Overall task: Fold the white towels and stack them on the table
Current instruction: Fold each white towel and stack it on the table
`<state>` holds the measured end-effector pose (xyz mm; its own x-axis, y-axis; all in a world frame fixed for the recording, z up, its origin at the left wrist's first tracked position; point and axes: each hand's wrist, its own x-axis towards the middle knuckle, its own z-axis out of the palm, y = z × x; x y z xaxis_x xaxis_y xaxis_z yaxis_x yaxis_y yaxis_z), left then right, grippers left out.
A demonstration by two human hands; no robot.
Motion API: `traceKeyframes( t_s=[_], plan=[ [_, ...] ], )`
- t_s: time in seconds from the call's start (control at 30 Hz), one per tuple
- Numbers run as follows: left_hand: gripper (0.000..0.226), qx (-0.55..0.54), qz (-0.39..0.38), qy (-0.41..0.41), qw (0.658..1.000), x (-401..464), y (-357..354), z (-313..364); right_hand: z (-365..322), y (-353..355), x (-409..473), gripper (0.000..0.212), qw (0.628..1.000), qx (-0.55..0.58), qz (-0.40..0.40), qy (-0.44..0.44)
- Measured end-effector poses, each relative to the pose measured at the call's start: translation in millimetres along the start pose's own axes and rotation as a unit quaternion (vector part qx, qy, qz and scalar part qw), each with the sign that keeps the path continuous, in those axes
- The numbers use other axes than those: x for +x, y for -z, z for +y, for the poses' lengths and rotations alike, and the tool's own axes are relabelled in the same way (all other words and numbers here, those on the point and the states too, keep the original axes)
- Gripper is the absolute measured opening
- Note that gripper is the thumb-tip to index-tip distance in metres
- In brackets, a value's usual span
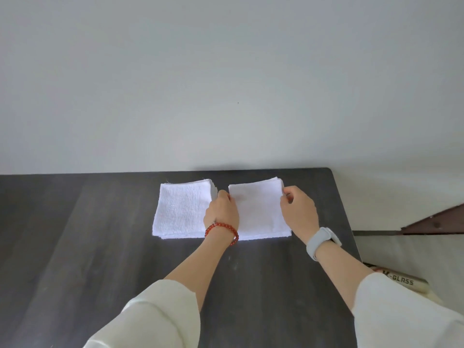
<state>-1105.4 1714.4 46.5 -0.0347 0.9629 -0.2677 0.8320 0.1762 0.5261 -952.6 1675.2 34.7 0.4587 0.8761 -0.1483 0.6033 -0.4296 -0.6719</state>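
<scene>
Two stacks of folded white towels sit side by side near the far edge of the dark table (100, 247), just apart from each other. Left stack (180, 209): untouched on top, square, edges roughly aligned. Right stack (261, 212): held between both hands. Left hand (222, 210) sits at the stack's left edge, in the narrow gap between the two stacks, fingers curled onto the top towel's far-left corner. Right hand (298, 209) is at the far-right corner, thumb and fingertips pinching the top layer's edge. Red bead bracelet (222, 232) on left wrist; pale grey watch (322, 241) on right wrist. A labelled tube (401, 281) lies below the table's right edge.
</scene>
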Motion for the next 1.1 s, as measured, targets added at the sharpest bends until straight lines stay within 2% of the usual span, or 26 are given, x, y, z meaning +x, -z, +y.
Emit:
traceKeyframes(
  t_s=[0.07,0.13,0.17,0.23,0.27,0.33,0.4,0.43,0.5,0.57,0.67,0.7,0.77,0.83,0.87,0.97,1.1],
  plan=[
    [0.018,0.024,0.041,-0.048,0.998,0.3,-7.0,-2.1,1.0,-1.6,-3.8,0.024,0.997,-0.034,0.063,0.015],
    [0.035,0.071,0.104,-0.16,0.979,-0.4,-14.2,-7.1,2.5,-2.4,-7.2,0.028,0.974,-0.111,0.151,0.124],
    [0.046,0.103,0.137,-0.213,0.962,-3.2,-16.6,-9.2,3.8,-3.2,-9.2,0.03,0.954,-0.162,0.169,0.19],
    [0.055,0.165,0.149,-0.26,0.94,-8.9,-22.4,-11.2,9.5,-8.2,-11.8,0.039,0.915,-0.273,0.112,0.276],
    [0.056,0.199,0.131,-0.263,0.935,-12.4,-24.0,-11.0,11.6,-10.2,-12.1,0.046,0.904,-0.318,0.067,0.279],
    [0.058,0.242,0.054,-0.253,0.935,-15.9,-23.4,-7.6,16.8,-12.9,-10.6,0.058,0.907,-0.361,-0.013,0.217],
    [0.056,0.265,-0.028,-0.243,0.933,-12.2,-22.9,-6.5,20.4,-13.3,-10.0,0.067,0.908,-0.379,-0.058,0.17],
    [0.054,0.271,-0.044,-0.242,0.931,-11.7,-19.8,-4.8,20.1,-11.5,-10.1,0.071,0.905,-0.384,-0.072,0.169],
    [0.051,0.274,-0.043,-0.25,0.928,-16.8,-8.4,1.8,14.1,-1.5,-13.4,0.078,0.91,-0.355,-0.087,0.198],
    [0.052,0.266,-0.034,-0.245,0.932,-30.0,8.7,8.5,5.7,13.2,-23.7,0.064,0.922,-0.324,-0.064,0.203],
    [0.048,0.201,-0.029,-0.255,0.945,-59.7,43.1,16.1,-11.9,49.5,-53.6,0.043,0.956,-0.223,-0.05,0.184],
    [0.046,0.141,-0.04,-0.252,0.957,-68.5,52.5,20.3,-15.8,60.1,-62.7,0.04,0.969,-0.17,-0.055,0.169],
    [0.037,-0.055,-0.046,-0.239,0.968,-101.5,79.4,31.0,-27.8,93.1,-96.8,0.036,0.987,-0.066,-0.052,0.137],
    [0.028,-0.235,-0.032,-0.232,0.943,-145.2,105.4,42.7,-36.7,130.6,-139.1,0.033,0.992,-0.013,-0.017,0.121],
    [0.025,-0.289,-0.035,-0.237,0.927,-169.8,114.7,48.4,-36.4,149.3,-162.4,0.032,0.993,-0.007,0.007,0.116],
    [0.02,-0.358,-0.063,-0.268,0.892,-239.0,116.2,65.8,-19.8,201.7,-235.4,0.03,0.992,-0.02,0.07,0.108],
    [0.02,-0.329,-0.135,-0.325,0.876,-334.8,79.0,107.9,30.7,271.4,-332.2,0.026,0.988,-0.022,0.147,0.05]
  ],
)
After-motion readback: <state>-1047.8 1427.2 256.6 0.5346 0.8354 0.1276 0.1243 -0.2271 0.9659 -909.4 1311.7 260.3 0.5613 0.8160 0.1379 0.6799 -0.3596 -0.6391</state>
